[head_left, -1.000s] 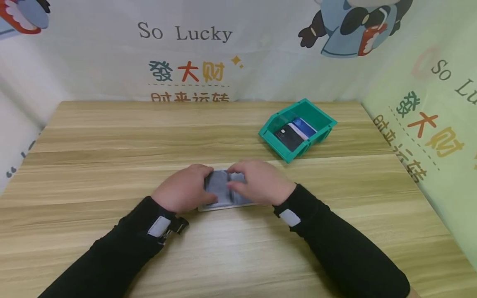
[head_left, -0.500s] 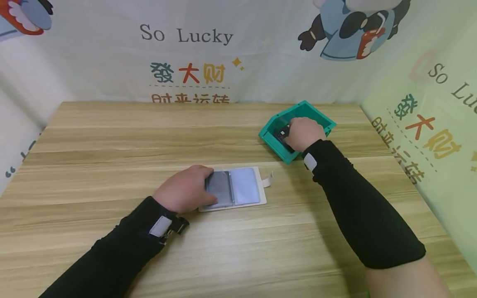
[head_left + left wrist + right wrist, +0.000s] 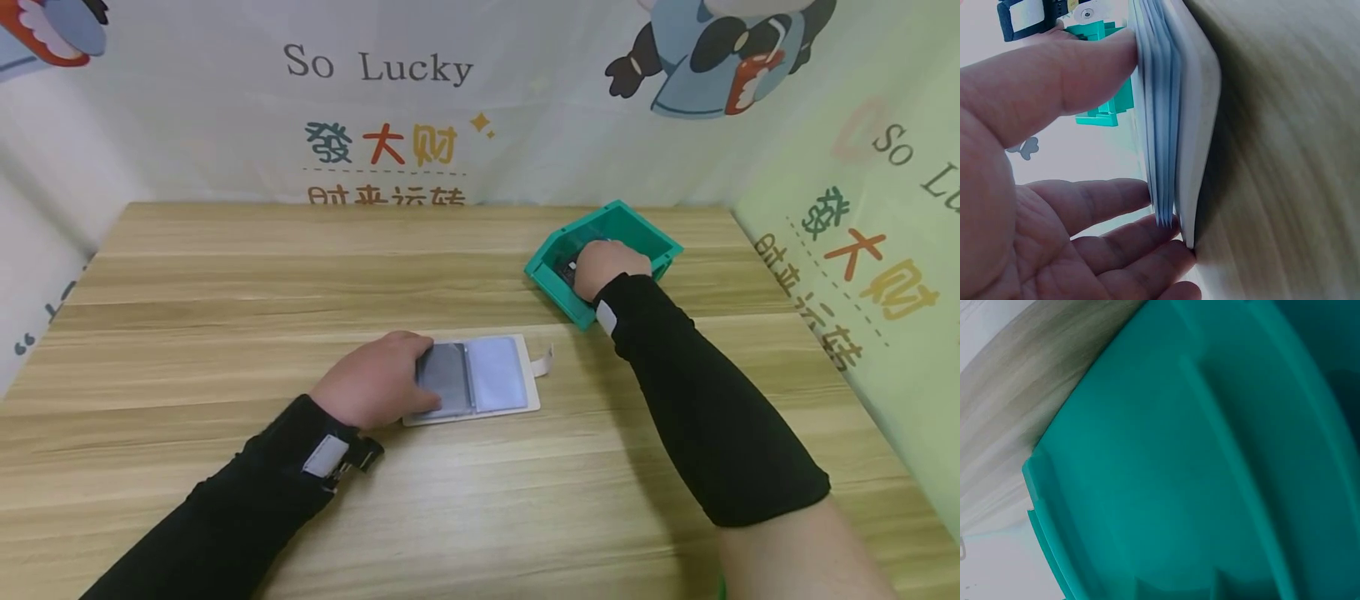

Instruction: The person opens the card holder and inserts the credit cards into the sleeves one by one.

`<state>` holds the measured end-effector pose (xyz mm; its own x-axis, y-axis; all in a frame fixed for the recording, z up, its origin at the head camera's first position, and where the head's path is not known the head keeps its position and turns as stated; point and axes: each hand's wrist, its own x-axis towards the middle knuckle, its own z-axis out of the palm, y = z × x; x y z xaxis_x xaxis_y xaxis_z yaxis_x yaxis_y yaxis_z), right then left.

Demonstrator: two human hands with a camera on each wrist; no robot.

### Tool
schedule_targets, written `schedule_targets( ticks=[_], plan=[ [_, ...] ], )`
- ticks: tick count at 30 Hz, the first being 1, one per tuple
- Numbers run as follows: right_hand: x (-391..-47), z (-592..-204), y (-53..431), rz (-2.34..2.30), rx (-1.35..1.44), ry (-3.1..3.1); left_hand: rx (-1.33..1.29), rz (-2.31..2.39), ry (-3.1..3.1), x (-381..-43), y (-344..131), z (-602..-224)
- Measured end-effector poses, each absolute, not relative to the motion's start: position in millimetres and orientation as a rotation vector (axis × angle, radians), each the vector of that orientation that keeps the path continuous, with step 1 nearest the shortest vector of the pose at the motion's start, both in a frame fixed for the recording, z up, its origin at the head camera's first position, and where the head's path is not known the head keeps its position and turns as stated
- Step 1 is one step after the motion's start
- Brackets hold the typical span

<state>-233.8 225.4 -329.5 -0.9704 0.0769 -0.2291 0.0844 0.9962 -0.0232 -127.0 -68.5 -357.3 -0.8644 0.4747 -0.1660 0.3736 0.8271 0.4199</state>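
A white card holder [image 3: 497, 375] lies spread on the wooden table, with clear plastic sleeves inside and a strap [image 3: 542, 361] sticking out at its right. My left hand [image 3: 375, 379] holds its left side, the thumb and fingers spread across the sleeves. In the left wrist view, the thumb presses on the stacked sleeves [image 3: 1159, 125] while the fingertips reach their far end. My right hand [image 3: 611, 267] is down inside a green bin [image 3: 558, 292], its fingers hidden. A dark card [image 3: 567, 268] peeks out beside it. Only the bin's wall [image 3: 1141, 475] fills the right wrist view.
The wooden table [image 3: 262, 275] runs back to a printed white cloth [image 3: 225, 108] at the far side. More printed cloth [image 3: 885, 275] hangs along the right, and the bin stands toward the back right.
My right hand has gone from the card holder into the green bin, leaving the right sleeve and strap uncovered. Over the last half second it shifts slightly there. The left hand keeps its place.
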Motion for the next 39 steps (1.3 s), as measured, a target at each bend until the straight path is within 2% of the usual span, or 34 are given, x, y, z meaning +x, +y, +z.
schedule_targets(
  ticks=[39],
  plan=[
    [-234.3,-335.5,225.6,-0.080,0.148,3.035,0.660,0.548,2.739,-125.6,-67.9,-353.5]
  ],
)
